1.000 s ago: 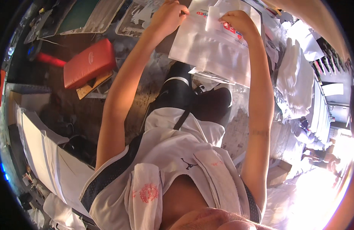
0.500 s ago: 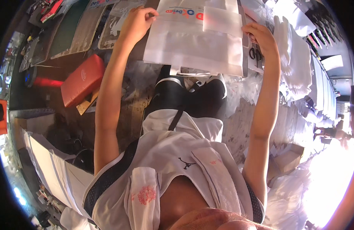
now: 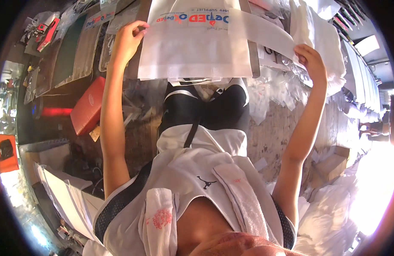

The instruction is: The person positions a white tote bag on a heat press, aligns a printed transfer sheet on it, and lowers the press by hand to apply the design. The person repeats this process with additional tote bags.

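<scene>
A white translucent plastic sheet point(image 3: 192, 55), printed in blue and red, lies flat over a dark board in front of me; it looks like a bag. At its left edge is my left hand point(image 3: 128, 42), thumb and fingers pinched together on the margin. My right hand point(image 3: 312, 62) is out to the right, closed on the end of a narrow white translucent strip point(image 3: 271, 34). That strip stretches slantwise from the printed sheet to my fingertips, lifted at the hand's end. Scissor handles point(image 3: 268, 50) show partly beneath it.
Flat boards point(image 3: 62, 55) line the far left, below a red tool point(image 3: 47, 36). A red padded block point(image 3: 88, 106) sits by my left forearm. Stacked white sheets point(image 3: 318, 47) rise beyond my right hand. Plastic scraps point(image 3: 265, 94) hang below the work surface; a cardboard box point(image 3: 331, 166) stands lower right.
My right hand has moved right and slightly down, drawing the strip out beyond the printed sheet's right edge. My left hand and the printed sheet appear farther left as the view shifts.
</scene>
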`<control>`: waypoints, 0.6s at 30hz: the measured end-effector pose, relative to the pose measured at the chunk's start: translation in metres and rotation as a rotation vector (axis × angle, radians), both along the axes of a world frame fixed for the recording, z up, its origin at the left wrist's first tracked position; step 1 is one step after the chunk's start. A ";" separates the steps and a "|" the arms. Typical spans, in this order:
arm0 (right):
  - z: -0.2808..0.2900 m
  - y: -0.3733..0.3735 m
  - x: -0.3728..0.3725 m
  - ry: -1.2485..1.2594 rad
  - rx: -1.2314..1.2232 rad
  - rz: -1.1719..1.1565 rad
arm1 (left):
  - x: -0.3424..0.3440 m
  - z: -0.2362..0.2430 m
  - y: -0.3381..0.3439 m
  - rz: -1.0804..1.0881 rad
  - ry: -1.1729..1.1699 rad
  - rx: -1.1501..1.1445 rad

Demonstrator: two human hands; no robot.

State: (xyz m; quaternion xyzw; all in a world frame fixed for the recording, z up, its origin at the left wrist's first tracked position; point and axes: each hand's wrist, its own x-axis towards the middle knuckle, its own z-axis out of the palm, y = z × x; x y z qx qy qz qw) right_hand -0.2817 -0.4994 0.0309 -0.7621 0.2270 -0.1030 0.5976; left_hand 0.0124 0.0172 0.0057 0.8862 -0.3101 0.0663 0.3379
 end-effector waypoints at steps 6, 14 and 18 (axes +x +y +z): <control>-0.007 -0.016 -0.072 0.028 -0.056 -0.180 | -0.001 0.001 0.002 0.025 -0.043 0.025; -0.029 -0.007 -0.139 0.207 -0.114 -0.151 | -0.073 0.017 -0.031 -0.140 -0.206 -0.160; -0.037 0.010 -0.142 0.224 -0.082 -0.159 | -0.079 0.014 -0.073 -0.261 -0.354 -0.158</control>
